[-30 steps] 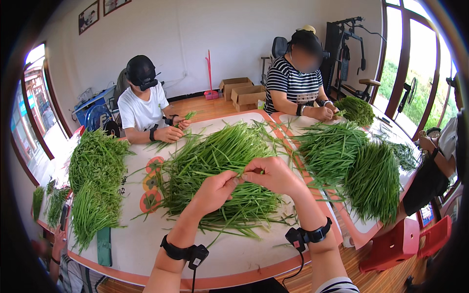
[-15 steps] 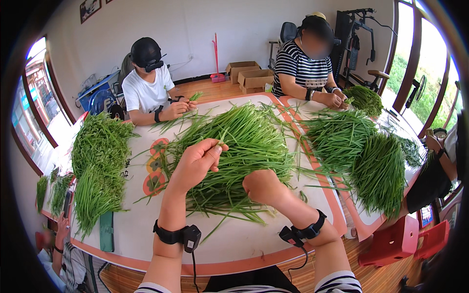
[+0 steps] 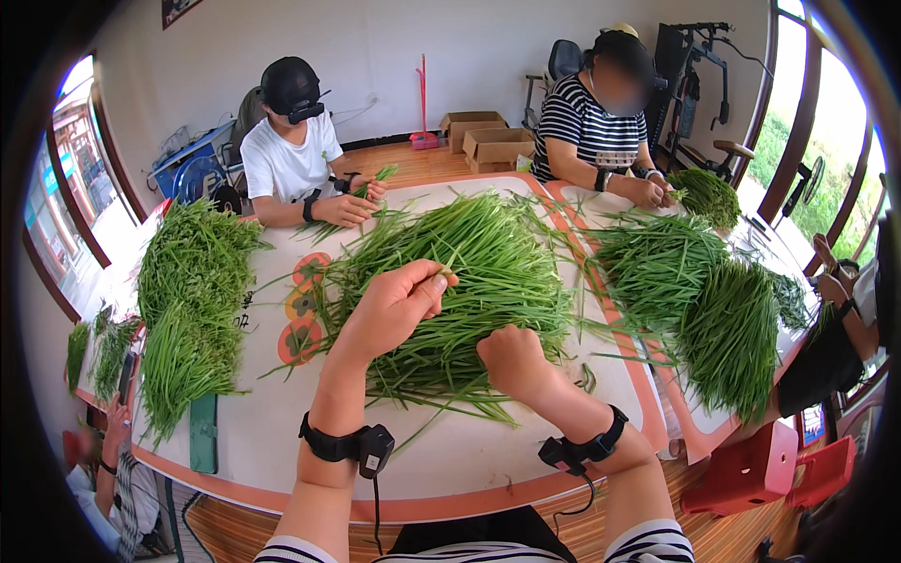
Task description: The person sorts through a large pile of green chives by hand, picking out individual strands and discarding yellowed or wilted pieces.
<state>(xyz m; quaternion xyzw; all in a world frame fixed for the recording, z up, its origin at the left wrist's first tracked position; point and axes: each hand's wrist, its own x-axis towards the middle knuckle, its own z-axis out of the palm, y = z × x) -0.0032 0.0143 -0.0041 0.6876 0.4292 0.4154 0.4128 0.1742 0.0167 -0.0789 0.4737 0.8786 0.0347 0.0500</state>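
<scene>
A large heap of long green chives [image 3: 488,253] lies on the table in front of me. Over its near left part, my left hand [image 3: 394,314] pinches a chive stalk between thumb and forefinger. My right hand [image 3: 513,359] is closed in a fist at the heap's near right edge, its knuckles up. Its fingertips face away and down, so whatever they grip is hidden. Both wrists carry black straps with small boxes and cables.
More chives [image 3: 192,300] are piled left, beside a green flat case [image 3: 204,433]. Bundles of chives [image 3: 732,328] lie right. Two people sit across the pale, orange-edged table [image 3: 450,469], handling stalks; others sit at both sides. Red stools [image 3: 751,474] stand right.
My left hand has shifted slightly right over the heap, still pinching. My right fist stays about where it was. The person across at left has moved their hands over their stalks.
</scene>
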